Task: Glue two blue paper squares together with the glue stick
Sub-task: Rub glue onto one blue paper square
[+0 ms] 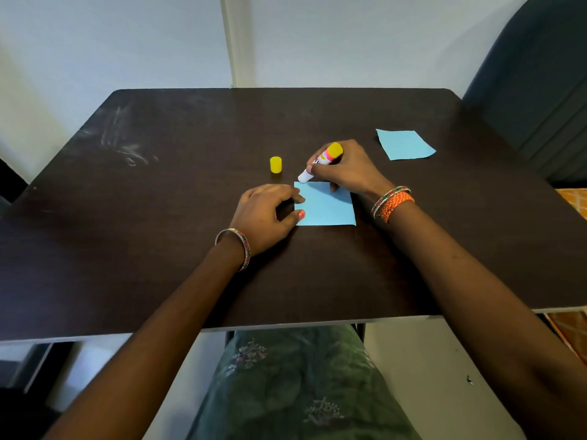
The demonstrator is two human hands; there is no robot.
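Note:
A blue paper square (327, 206) lies flat near the middle of the dark table (158, 217). My left hand (265, 214) presses its left edge with fingertips and thumb. My right hand (347, 168) grips an uncapped glue stick (320, 161), tilted, with its white tip touching the square's far left corner. The stick's yellow cap (275, 164) stands upright on the table just left of the tip. A second blue paper square (405, 144) lies apart at the far right.
A dark chair back (536, 74) stands at the table's right rear corner. A white wall runs behind the table. My lap in green cloth (295, 382) shows below the near table edge.

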